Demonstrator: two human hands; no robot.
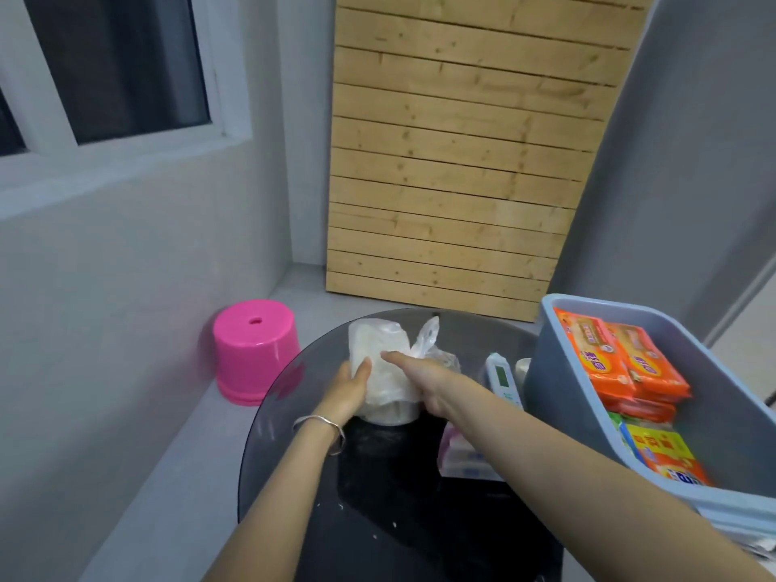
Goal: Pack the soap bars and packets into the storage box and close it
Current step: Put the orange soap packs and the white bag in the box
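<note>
Fingers (397, 357) hold packet (380, 350) at glass table (285, 417).

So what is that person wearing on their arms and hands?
Not much! Both arms are bare, with no sleeves showing. The left hand and the right hand have no gloves on. The only thing worn is a thin, shiny silver bracelet around the left wrist. The right wrist has nothing on it.

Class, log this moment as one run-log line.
left hand grips plastic bag on table | right hand touches bag | storage box open, orange packets inside
</note>
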